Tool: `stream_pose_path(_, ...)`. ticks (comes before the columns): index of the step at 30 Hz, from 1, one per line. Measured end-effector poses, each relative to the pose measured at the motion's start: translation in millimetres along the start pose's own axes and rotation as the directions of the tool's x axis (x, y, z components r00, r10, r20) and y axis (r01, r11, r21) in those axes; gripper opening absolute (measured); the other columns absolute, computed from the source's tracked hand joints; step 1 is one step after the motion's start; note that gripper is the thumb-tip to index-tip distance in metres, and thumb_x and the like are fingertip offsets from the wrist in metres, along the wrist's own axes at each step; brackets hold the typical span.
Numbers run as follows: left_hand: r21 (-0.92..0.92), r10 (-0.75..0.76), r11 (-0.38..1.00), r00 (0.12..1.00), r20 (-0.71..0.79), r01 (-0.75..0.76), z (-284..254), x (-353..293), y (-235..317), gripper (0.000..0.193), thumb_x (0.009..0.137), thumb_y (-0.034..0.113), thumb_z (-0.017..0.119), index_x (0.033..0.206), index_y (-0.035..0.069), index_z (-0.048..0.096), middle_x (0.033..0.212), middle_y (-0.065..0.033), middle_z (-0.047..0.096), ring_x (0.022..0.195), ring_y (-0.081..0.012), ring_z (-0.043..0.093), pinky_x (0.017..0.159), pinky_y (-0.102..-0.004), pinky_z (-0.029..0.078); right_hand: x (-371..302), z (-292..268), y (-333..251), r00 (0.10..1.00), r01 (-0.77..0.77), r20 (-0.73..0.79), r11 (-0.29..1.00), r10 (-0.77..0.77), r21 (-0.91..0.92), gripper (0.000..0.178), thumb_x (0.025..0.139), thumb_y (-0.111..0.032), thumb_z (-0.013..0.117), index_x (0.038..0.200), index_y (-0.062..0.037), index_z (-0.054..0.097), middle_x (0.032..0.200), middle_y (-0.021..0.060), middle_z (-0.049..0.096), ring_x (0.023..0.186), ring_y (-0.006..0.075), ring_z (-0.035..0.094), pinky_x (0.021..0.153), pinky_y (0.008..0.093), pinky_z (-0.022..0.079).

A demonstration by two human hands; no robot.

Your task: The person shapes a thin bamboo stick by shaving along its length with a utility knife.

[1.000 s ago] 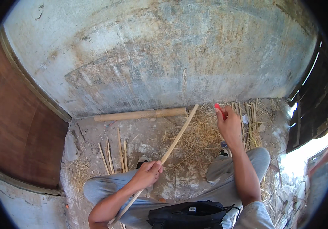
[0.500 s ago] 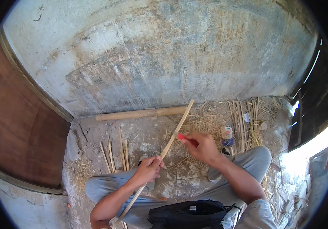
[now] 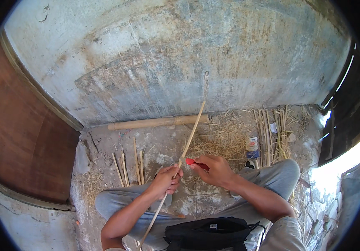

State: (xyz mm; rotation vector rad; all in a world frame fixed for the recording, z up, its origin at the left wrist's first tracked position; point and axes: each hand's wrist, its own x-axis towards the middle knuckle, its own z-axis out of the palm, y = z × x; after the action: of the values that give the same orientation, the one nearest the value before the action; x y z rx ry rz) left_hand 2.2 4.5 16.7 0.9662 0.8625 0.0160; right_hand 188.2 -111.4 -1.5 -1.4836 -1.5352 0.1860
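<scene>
My left hand (image 3: 166, 182) is closed around a long, pale bamboo strip (image 3: 194, 130), which slants from beside my left thigh up toward the wall. In my right hand (image 3: 215, 170) is a red-handled knife (image 3: 191, 162), gripped with the fingers wrapped round its handle. Its short blade meets the strip just above my left fingers. The strip appears narrow, seen nearly edge-on.
A thick bamboo pole (image 3: 159, 122) lies along the stained wall (image 3: 180, 62). Curly shavings (image 3: 222, 141) cover the floor beside a bundle of sticks (image 3: 266, 136) and a small packet (image 3: 253, 146). Several sticks (image 3: 136, 161) lie at left. A black bag (image 3: 207, 235) rests at my lap.
My right hand has drawn the knife down and left along the strip, close to my left hand. The strip has turned narrower side up, and its far end has shifted slightly left.
</scene>
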Motion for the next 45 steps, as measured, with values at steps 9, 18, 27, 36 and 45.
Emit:
stream_pose_path(9,0.044,0.097,0.994,0.995,0.006,-0.097,-4,7,-7,0.036,0.108,0.039,0.037,0.091,0.01,0.05,0.059,0.0046,0.03,0.042,-0.0059,0.026,0.036,-0.0244,0.021,2,1,-1,0.999,-0.032,-0.003,0.999,0.032,-0.04,0.018,0.089,-0.023,0.071,0.089,-0.0051,0.067,0.071,0.0113,0.064,0.057,0.0312,0.065,0.048,0.0412,0.05)
stream_pose_path(18,0.209,0.214,0.961,0.964,-0.158,-0.179,8,5,-15,0.036,0.107,0.041,0.039,0.09,0.009,0.046,0.061,0.0043,0.031,0.045,-0.0067,0.03,0.039,-0.0256,0.024,2,7,-5,0.999,-0.019,-0.043,0.97,0.009,-0.243,0.015,0.085,-0.021,0.076,0.086,-0.0075,0.07,0.071,0.0081,0.066,0.054,0.0285,0.065,0.045,0.0385,0.05)
stream_pose_path(27,0.32,0.265,0.926,0.947,-0.179,-0.199,11,2,-12,0.036,0.106,0.042,0.041,0.091,0.01,0.046,0.063,0.0044,0.032,0.046,-0.0061,0.031,0.039,-0.0246,0.024,2,8,-1,0.996,-0.011,-0.089,0.97,-0.011,-0.241,0.015,0.084,-0.021,0.076,0.087,-0.0082,0.069,0.074,0.0066,0.068,0.057,0.0279,0.066,0.045,0.0378,0.051)
stream_pose_path(36,0.339,0.094,0.938,0.993,-0.071,-0.065,24,-18,-26,0.035,0.107,0.039,0.041,0.089,0.009,0.047,0.063,0.0039,0.036,0.047,-0.0061,0.034,0.039,-0.0246,0.027,27,-39,55,0.902,-0.39,-0.286,0.896,0.325,-0.212,0.016,0.086,-0.02,0.073,0.085,-0.0043,0.072,0.066,0.0126,0.066,0.055,0.0283,0.065,0.05,0.0371,0.05)
stream_pose_path(45,0.531,0.282,0.816,0.959,-0.019,-0.229,9,-2,-30,0.037,0.107,0.036,0.041,0.086,0.007,0.049,0.06,0.0031,0.039,0.045,-0.0069,0.036,0.039,-0.0255,0.03,27,-46,59,0.874,-0.417,-0.392,0.856,0.286,-0.305,0.023,0.085,-0.026,0.074,0.085,-0.0036,0.072,0.068,0.0161,0.067,0.063,0.0347,0.068,0.058,0.0422,0.052)
